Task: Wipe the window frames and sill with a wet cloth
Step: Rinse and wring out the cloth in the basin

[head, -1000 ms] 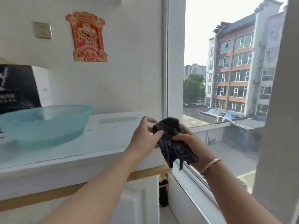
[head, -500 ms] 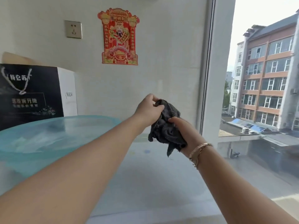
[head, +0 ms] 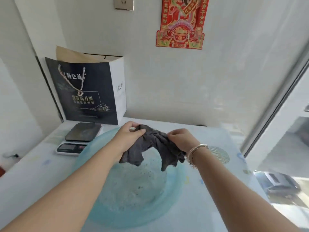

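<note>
A dark grey cloth [head: 153, 144] hangs stretched between both hands, its two ends drooping over a pale blue plastic basin [head: 133, 195] of water with dark specks in it. My left hand [head: 129, 138] pinches the cloth's left end. My right hand [head: 181, 139], with bracelets on the wrist, grips the right end. The white window frame [head: 274, 118] runs up the right side, beside the glass.
The basin rests on a white countertop [head: 33, 173]. A kitchen scale [head: 80, 138] lies behind it to the left, and a dark paper gift bag [head: 87, 91] stands against the wall. A red paper decoration [head: 181, 22] and a wall socket [head: 123, 3] are on the wall.
My view has turned left and down from the window to the basin. Both hands carried the balled cloth over the basin and pulled it apart, so it now hangs spread between them.
</note>
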The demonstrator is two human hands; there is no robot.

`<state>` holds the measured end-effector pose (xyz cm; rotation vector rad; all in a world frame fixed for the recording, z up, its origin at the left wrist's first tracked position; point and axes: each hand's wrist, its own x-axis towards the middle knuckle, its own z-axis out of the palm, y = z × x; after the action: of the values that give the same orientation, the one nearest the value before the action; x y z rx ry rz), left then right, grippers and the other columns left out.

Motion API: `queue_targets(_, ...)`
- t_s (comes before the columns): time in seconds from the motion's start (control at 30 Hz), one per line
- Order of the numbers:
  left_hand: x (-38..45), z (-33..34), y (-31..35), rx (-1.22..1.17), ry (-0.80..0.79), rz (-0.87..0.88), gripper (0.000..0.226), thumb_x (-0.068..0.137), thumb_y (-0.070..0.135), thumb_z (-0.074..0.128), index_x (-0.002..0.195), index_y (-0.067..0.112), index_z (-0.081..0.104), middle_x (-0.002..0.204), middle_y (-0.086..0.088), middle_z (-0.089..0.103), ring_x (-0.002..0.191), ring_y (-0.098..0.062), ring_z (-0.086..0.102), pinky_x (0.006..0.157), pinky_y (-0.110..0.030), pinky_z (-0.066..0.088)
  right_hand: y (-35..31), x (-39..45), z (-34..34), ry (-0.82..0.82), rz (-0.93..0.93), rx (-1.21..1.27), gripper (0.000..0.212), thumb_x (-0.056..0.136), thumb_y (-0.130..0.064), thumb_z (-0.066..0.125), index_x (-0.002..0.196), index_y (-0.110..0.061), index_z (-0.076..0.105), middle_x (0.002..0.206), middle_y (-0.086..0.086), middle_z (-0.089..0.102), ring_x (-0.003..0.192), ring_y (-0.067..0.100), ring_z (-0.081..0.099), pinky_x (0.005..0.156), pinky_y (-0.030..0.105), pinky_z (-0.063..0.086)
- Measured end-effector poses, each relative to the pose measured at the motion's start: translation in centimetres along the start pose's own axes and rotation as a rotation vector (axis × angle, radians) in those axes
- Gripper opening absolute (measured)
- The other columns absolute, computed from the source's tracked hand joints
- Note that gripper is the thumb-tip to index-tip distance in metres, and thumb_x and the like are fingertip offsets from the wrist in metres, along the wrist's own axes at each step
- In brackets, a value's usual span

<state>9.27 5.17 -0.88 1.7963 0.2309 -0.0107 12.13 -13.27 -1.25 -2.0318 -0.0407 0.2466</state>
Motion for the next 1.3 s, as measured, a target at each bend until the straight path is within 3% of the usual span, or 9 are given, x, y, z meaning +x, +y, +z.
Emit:
queue_targets(0.17,0.2,-4.6,-5.2,0.548,-0.157,-0.104,0.022,0.08,0.012,0.066,0.093,0.026,0.056,0.095,-0.002,0.058,0.089,-0.02,0.058,0.069,-0.023,0.042,0.5,0.9,4.5,-0.015,0.173,-0.365,0.02,0.09,-0.02,0.054,0.107,-0.011,0.061,0.105,0.008,0.065,0.099,0.024,0.058,0.076,0.023,0.038)
queue_targets(0.33,0.7,-4.2,-10.5,0.807,-0.164,-0.174,0.03,0.087,0.023,0.055,0.114,0.035,0.058,0.123,0.001,0.048,0.113,-0.027,0.052,0.099,-0.038,0.043,2.4,-0.3,7.1,-0.025,0.209,-0.557,0.035,0.097,-0.031,0.043,0.127,-0.013,0.04,0.126,0.01,0.044,0.107,0.031,0.054,0.09,0.033,0.043)
queue_targets(0.53,-0.6,-1.7,-11.4,0.106,-0.021,-0.553,0.046,0.093,0.042,0.05,0.133,0.02,0.047,0.134,-0.003,0.05,0.121,-0.026,0.051,0.102,-0.036,0.041,2.7,-0.6,12.6,-0.226,0.404,-0.425,0.034,0.099,-0.029,0.036,0.131,-0.016,0.036,0.133,0.018,0.038,0.106,0.033,0.053,0.096,0.038,0.041)
queue_targets(0.6,-1.3,-0.7,-10.8,-0.342,0.004,-0.734,0.056,0.088,0.055,0.051,0.132,0.02,0.049,0.126,-0.008,0.059,0.11,-0.028,0.06,0.093,-0.041,0.049,2.1,-0.8,14.2,-0.237,0.346,-0.179,0.012,0.099,-0.022,0.039,0.105,-0.015,0.045,0.098,0.004,0.055,0.085,0.022,0.052,0.087,0.034,0.044)
queue_targets(0.67,-1.6,-0.8,-10.2,-0.682,0.089,-0.826,0.057,0.087,0.061,0.046,0.11,0.012,0.062,0.098,-0.017,0.07,0.087,-0.031,0.067,0.072,-0.041,0.054,0.8,-1.1,14.6,-0.228,0.276,0.005,0.018,0.097,-0.027,0.044,0.082,-0.017,0.045,0.072,-0.003,0.048,0.073,0.016,0.047,0.071,0.031,0.041)
queue_targets(0.8,-1.4,-1.2,-9.5,-0.828,0.18,-0.792,0.057,0.093,0.057,0.031,0.081,0.009,0.059,0.069,-0.014,0.058,0.06,-0.024,0.051,0.055,-0.027,0.032,-1.7,-2.7,13.5,-0.227,0.019,0.096,0.042,0.093,-0.037,0.05,0.058,-0.019,0.035,0.053,-0.008,0.033,0.056,0.01,0.034,0.056,0.026,0.029)
queue_targets(0.93,-0.9,-0.5,-8.5,-0.984,0.265,-0.729,0.044,0.1,0.03,0.025,0.074,0.008,0.051,0.063,-0.012,0.06,0.062,-0.025,0.059,0.062,-0.029,0.037,-2.1,-3.3,14.0,-0.232,-0.064,-0.149,0.042,0.091,-0.049,0.045,0.06,-0.022,0.041,0.054,-0.006,0.047,0.058,0.013,0.05,0.056,0.028,0.038)
queue_targets(1.17,-0.1,-0.8,-9.0,-0.151,0.064,-0.75,0.025,0.093,0.033,0.048,0.08,0.013,0.055,0.069,-0.01,0.055,0.054,-0.023,0.053,0.048,-0.024,0.043,1.5,-0.3,14.1,-0.065,0.114,-0.697,0.035,0.101,-0.04,0.027,0.112,-0.012,0.044,0.114,0.013,0.056,0.104,0.032,0.057,0.076,0.037,0.042)
queue_targets(1.3,0.6,-2.4,-11.2,0.175,0.158,-0.542,0.018,0.092,0.026,0.054,0.087,0.009,0.054,0.089,-0.009,0.062,0.088,-0.028,0.06,0.075,-0.032,0.046,3.4,-0.1,13.5,0.077,0.281,-0.8,0.046,0.098,-0.048,0.032,0.134,-0.019,0.028,0.131,0.009,0.035,0.119,0.029,0.039,0.074,0.034,0.041)
